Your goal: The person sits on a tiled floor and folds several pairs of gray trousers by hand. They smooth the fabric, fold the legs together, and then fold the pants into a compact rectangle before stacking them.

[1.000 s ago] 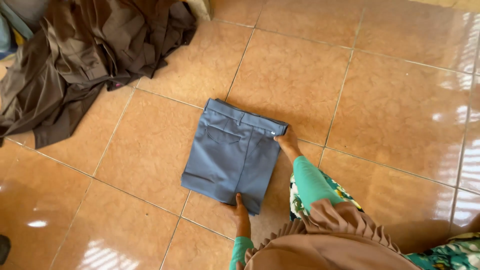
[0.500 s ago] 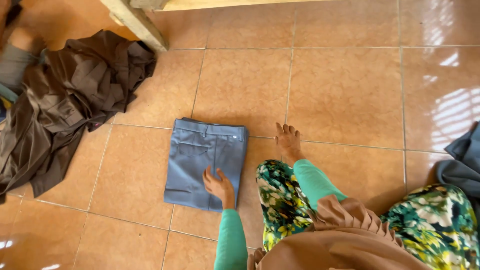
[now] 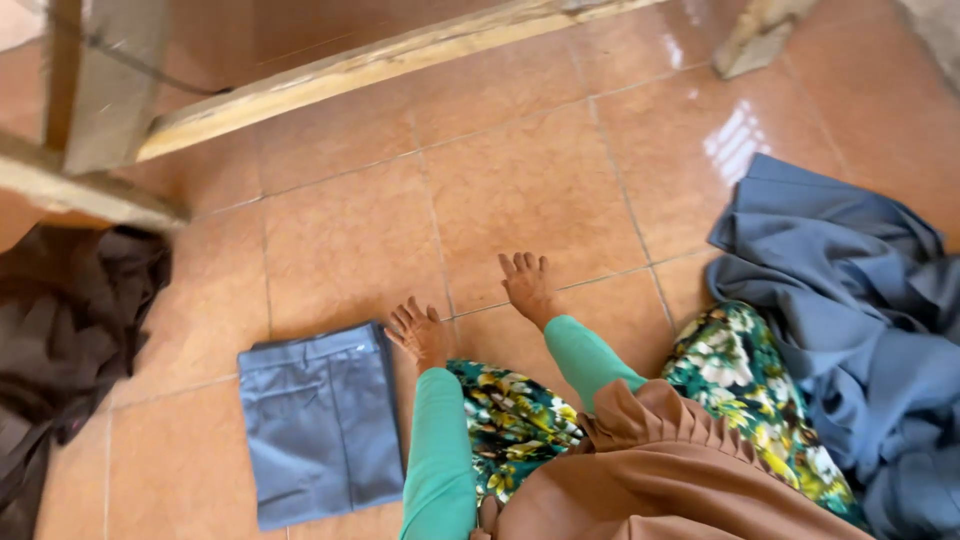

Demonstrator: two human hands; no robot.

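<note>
One folded pair of grey-blue trousers (image 3: 320, 425) lies flat on the tiled floor (image 3: 530, 180), near the person and to the left, its long edges running from near to far and its waistband at the far end. Just beside the right far corner of that folded piece is the left hand (image 3: 420, 332), palm down, fingers spread apart and holding nothing; whether its fingertips touch the cloth or only the tile next to it cannot be told. The right hand (image 3: 527, 285) is a little farther out and to the right, also palm down with its fingers apart, pressed flat on a bare tile close to a grout line and clear of any cloth. Both arms wear green sleeves (image 3: 440, 450), and between and behind them show a floral garment (image 3: 510, 425) over the knees and a brown ruffled cloth (image 3: 660, 470) nearest the camera.

To the right, a loose heap of grey-blue fabric (image 3: 850, 310) lies crumpled on the floor, its near edge up against the floral garment. At the far left edge sits a dark brown pile of clothing (image 3: 70, 330), well apart from the folded trousers. Across the far side run wooden beams (image 3: 370, 70) of some furniture, pale and worn.
</note>
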